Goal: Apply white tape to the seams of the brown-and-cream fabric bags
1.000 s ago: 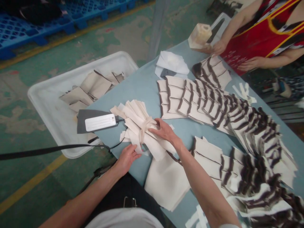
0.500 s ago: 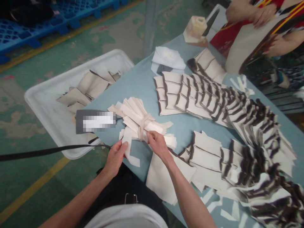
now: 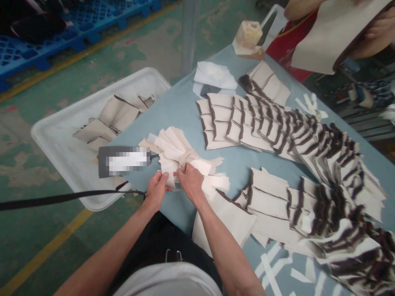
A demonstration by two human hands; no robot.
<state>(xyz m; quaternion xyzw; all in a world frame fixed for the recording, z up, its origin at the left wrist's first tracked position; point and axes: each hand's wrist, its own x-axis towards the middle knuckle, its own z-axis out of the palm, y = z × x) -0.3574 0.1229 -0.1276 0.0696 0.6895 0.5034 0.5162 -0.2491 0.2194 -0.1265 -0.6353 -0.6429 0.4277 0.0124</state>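
Observation:
A tied bundle of cream fabric strips (image 3: 175, 150) lies on the blue table (image 3: 182, 109) near its front left corner. My left hand (image 3: 157, 188) pinches a strip at the bundle's near end. Close beside it, my right hand (image 3: 189, 181) grips the bundle near its tie, fingers closed. A flat cream sheet (image 3: 228, 220) lies just right of my right forearm.
Rows of overlapped cream pieces with dark edges (image 3: 277, 127) cover the table's right side. A white tray (image 3: 66, 139) holding cream pieces stands at the left on the floor. A grey device with a black cable (image 3: 123, 160) lies by the bundle. Another person (image 3: 336, 33) holds a cream sheet at top right.
My hands have come together at the bundle's near end and closed on the strips. The other person has lifted a cream sheet higher.

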